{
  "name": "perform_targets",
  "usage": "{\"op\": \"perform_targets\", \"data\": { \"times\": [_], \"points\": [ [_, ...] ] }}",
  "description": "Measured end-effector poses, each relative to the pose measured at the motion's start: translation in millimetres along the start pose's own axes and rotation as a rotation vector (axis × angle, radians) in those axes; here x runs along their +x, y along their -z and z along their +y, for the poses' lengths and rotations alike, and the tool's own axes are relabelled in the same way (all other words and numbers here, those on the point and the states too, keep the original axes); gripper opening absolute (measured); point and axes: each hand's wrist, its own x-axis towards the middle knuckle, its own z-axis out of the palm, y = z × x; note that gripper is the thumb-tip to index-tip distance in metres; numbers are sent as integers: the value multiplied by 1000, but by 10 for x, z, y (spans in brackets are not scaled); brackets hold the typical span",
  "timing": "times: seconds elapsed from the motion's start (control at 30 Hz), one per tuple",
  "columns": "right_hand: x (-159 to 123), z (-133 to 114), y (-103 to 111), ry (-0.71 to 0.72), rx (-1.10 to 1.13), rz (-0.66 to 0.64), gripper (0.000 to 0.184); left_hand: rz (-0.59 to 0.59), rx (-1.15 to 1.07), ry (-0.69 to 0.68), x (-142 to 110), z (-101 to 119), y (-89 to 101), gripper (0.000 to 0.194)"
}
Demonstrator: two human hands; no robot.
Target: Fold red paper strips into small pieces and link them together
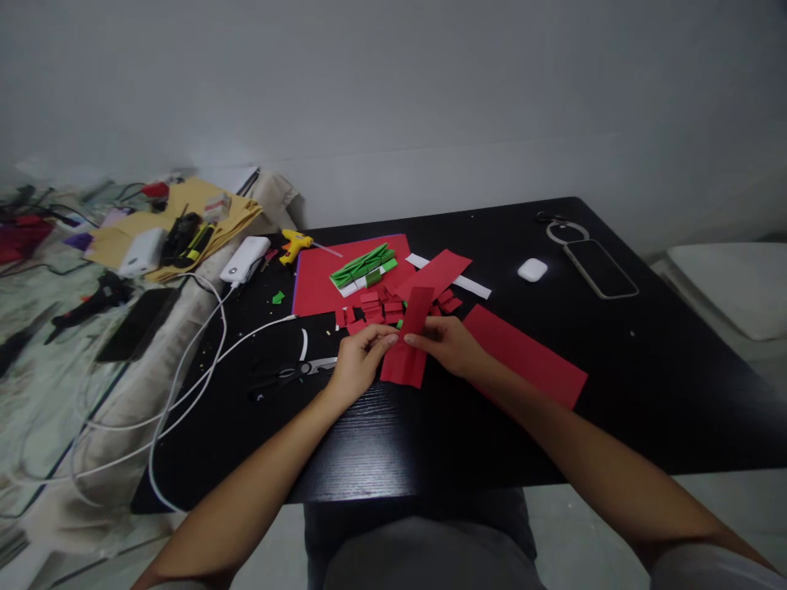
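Note:
Both hands pinch a creased strip of red paper above the black table. My left hand grips its left edge, fingers closed. My right hand holds its right edge the same way. Just beyond the strip lies a heap of small folded red paper pieces. A larger red sheet lies under my right wrist. Black-handled scissors rest left of my left hand.
A red sheet carries green folded paper. A yellow glue gun, a white power bank with white cables, a white earbud case and a phone lie on the table. Clutter covers the surface at left.

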Motion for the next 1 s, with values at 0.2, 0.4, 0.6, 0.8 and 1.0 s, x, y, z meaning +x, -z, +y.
{"op": "perform_targets", "data": {
  "times": [0.2,0.4,0.6,0.8,1.0],
  "points": [
    [-2,12,-10,-13,9,6,35,-3,-1,19,3,0,7,26],
    [-4,-7,-23,-12,5,13,32,-30,-46,45,20,23,12,28],
    [-9,-13,-23,-10,-36,15,33,-55,-73,66,34,28,15,30],
    [-13,6,-31,-2,-26,4,34,-133,-37,66,43,2,31,35],
    [-12,-5,-26,-15,-19,3,35,-174,-39,66,53,-7,36,33]
  ]
}}
